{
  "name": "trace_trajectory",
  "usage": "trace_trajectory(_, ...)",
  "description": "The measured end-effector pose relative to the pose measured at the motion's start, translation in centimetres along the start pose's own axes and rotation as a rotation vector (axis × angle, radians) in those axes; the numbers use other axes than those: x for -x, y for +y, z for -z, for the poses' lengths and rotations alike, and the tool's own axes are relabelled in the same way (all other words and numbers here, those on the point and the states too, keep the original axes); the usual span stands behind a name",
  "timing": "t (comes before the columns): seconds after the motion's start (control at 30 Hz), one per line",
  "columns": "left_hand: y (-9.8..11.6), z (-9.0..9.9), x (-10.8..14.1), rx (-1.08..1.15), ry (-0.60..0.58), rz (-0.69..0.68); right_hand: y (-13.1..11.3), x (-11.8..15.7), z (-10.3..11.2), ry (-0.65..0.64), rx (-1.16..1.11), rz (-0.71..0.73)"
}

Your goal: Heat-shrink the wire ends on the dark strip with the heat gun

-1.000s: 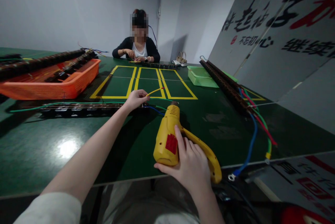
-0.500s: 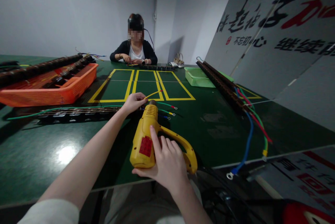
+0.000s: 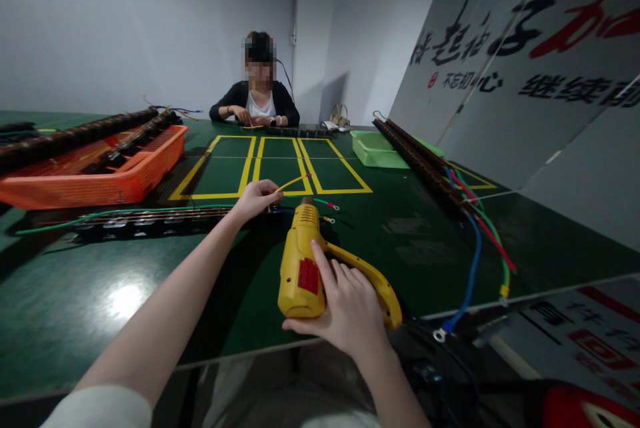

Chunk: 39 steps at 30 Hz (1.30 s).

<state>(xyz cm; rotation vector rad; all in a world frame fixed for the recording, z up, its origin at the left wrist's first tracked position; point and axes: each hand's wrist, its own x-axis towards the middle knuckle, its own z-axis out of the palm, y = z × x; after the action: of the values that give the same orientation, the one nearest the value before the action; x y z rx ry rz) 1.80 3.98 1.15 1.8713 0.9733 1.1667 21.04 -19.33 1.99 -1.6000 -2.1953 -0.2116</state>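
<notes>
In the head view, my only one, I have the heat gun (image 3: 300, 271) in my right hand (image 3: 350, 305), over the near side of the tabletop (image 3: 435, 268), its nozzle pointing forward near the green wire (image 3: 325, 203); whether they touch I can't tell. My right fingers are closed on the gun's body, index along its side, thumb under the rear. I judge it hard, bulky and fairly heavy at the back, with smooth plastic that could slip; I'd hold it by the body or the looped handle, well clear of the nozzle, which may be hot. My left hand (image 3: 257, 200) has its fingers pinched on the yellow wire (image 3: 293, 183), whose red-tipped end sticks out to the right. The wire looks light and springy, bending easily, so I'd grip it back from the tip, as here. Under that wrist lies the black strip (image 3: 150, 223), long and probably awkward to lift by one end.
</notes>
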Motion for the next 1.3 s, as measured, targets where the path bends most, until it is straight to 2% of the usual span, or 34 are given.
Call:
trace_trajectory(0.23,0.1,0.1,0.0,-0.018,-0.002,0.002,2.2,1.2,0.6,0.012,0.076,-0.066)
trace_trajectory(0.43,0.7,0.1,0.2,-0.038,0.014,0.004,2.2,1.6,0.5,0.040,0.123,-0.088)
trace_trajectory(0.67,0.2,0.1,0.0,-0.034,0.015,-0.004,0.9,1.5,0.1,0.063,0.123,-0.121)
trace_trajectory(0.93,0.0,0.1,-0.1,-0.036,-0.013,-0.008,-1.9,0.3,-0.4,0.026,0.037,-0.077)
trace_trajectory(1.1,0.5,0.0,0.0,-0.056,0.013,-0.005,-4.0,-0.9,-1.1,0.022,0.047,-0.031)
trace_trajectory(1.3,0.7,0.1,0.2,-0.111,0.025,-0.002,-4.8,-1.6,-1.6,0.025,0.041,-0.014)
